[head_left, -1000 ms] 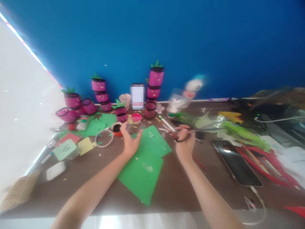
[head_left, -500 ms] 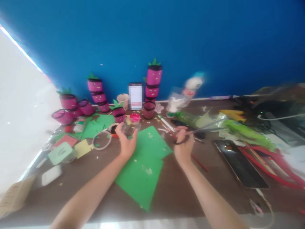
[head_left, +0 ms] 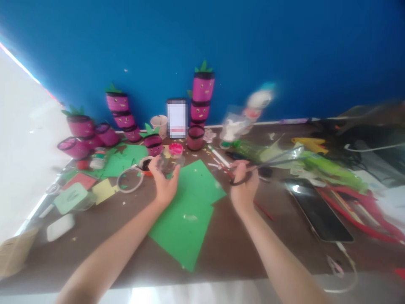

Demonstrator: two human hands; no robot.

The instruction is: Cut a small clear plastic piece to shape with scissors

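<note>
My left hand is over the left side of the green paper, thumb and fingers apart, near a small clear plastic piece and an orange-rimmed round container. It is blurred, and nothing shows in its grasp. On the right, my right hand is closed on scissors, their dark handle round the fingers and their blades pointing right. Behind the hands stand magenta cups with green leaf tops, one stack taller than the rest, and a small pink tub.
A phone leans on the blue wall. At the right lie a black phone with a cable, a red pouch and green packets. Tape, a white case and paper pieces are at the left.
The view has shifted, so the table items appear slightly lower-left to higher in the frame. Both hands keep nearly the same pose, with the scissors still in my right hand.
</note>
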